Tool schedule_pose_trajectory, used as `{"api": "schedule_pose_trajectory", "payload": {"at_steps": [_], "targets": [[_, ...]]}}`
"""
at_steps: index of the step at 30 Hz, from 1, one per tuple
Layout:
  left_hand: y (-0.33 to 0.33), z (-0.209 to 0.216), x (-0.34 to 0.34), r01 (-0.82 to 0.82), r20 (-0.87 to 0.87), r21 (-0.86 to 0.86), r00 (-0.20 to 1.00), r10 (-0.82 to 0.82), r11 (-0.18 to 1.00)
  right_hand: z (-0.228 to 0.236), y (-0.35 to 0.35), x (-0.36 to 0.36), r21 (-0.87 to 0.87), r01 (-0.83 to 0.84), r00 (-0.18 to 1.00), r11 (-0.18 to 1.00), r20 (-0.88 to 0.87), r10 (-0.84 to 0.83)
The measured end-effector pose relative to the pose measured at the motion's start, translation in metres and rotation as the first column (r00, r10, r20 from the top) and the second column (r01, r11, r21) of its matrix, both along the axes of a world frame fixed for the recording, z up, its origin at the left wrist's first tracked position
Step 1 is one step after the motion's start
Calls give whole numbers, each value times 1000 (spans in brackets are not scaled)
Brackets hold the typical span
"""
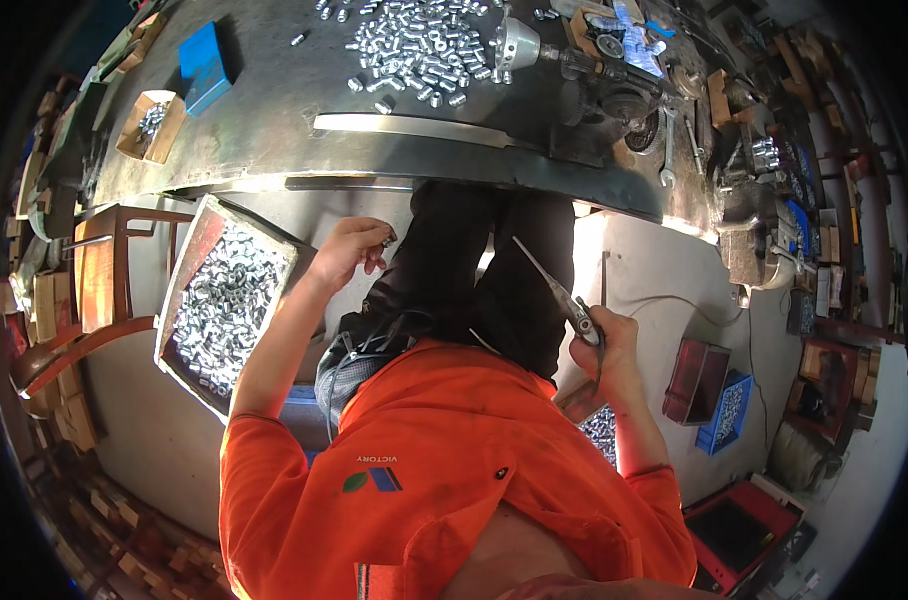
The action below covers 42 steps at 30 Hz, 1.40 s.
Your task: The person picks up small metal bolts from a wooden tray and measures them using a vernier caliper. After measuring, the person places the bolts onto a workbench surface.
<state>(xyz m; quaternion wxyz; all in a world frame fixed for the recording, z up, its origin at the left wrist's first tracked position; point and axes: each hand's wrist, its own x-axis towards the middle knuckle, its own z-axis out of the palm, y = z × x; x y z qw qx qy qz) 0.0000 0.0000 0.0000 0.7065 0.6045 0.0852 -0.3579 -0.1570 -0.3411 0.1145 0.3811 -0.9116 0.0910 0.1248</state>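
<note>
The pliers [565,299] lay at 3 o'clock from the middle of the view, the right hand [609,342] curled around their handles and their long nose pointing toward 11. At 10 o'clock the left hand [353,250] pinched a small dark piece [387,241] between its fingertips, well apart from the pliers. Farther out, a bin [205,226] full of shiny metal parts stood at 9, beside the left forearm. At 12, a flat metal strip [414,127] lay near the edge of the workbench [274,75], with a heap of metal fittings [414,50] beyond it; a wrench [668,150] lay at 2, and a blue tray [709,437] of small parts stood near 4
</note>
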Motion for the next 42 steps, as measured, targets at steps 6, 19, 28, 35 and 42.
{"api": "schedule_pose_trajectory", "payload": {"at_steps": [6,19,28,35,42], "targets": [[4,-1,-8,-1,3,-26,1000,2,1000,-15,-10,-36,123,-5,996,992,-92,17],[-25,4,-10,20,-90,-101,996,-29,995,2,40,6,210,-206,972,956,154,175],[12,-5,-8,-110,-102,-75,989,103,991,-20,75,49,274,-344,933,898,210,293],[23,30,-10,-132,42,45,991,130,990,-36,96,56,111,-637,733,763,390,556],[-1,59,-10,-102,72,-41,992,104,994,-58,89,72,186,-602,771,777,389,504]]}}
